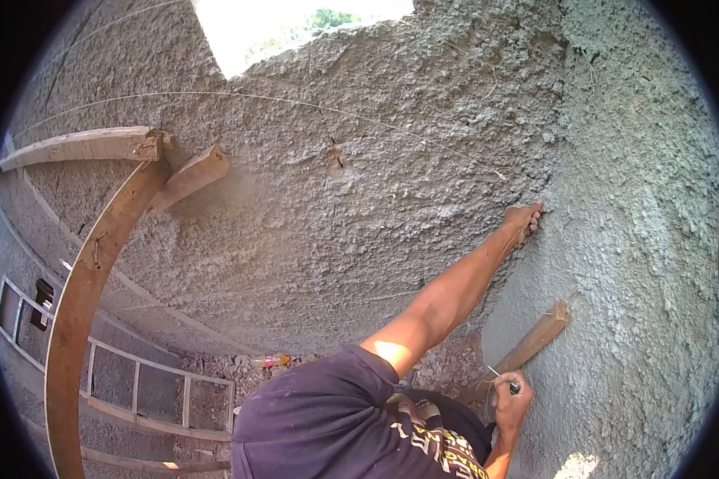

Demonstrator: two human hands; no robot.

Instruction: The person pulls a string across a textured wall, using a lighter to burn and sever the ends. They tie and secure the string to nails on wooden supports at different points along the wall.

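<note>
My left arm reaches across to the corner where two rough plastered walls meet. There my left hand [524, 221] is closed against the plaster, its fingers curled and its fingertips right at the corner; what they hold, if anything, I cannot make out. Lower down, beside the right-hand wall [639, 263], my right hand [511, 403] is wrapped round a thin tool with a dark butt end [514, 388]. Its slim light shaft sticks out past the fingers. Just above this hand, a wooden stake [539, 331] slants up along the wall.
A string [295, 100] runs across the back wall [359, 199], below a bright opening [295, 32]. To the left stand wooden boards [96, 255] and a ladder-like frame [136, 383]. A bottle [272, 361] lies on the rubble floor.
</note>
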